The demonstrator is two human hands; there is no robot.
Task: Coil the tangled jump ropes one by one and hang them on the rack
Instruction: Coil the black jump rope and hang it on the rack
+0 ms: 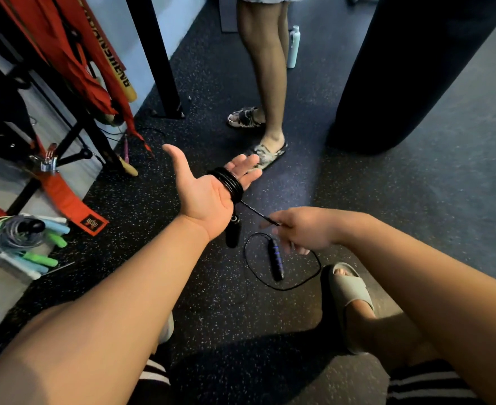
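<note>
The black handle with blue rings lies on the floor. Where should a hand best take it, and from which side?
Probably at the ringed middle of the handle, coming from above: it lies flat on the floor, so a grip can close across its narrow width. The rope loops around it, away from that part.

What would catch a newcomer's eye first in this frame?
Centre frame, the open left hand, palm up, has a black jump rope wound in several turns round its fingers, while the right hand pinches the strand leading off it. Below them, the rope's free handle lies inside a loose loop on the speckled floor. At the left edge lies a bundle of coiled ropes with green and pale blue handles.
</note>
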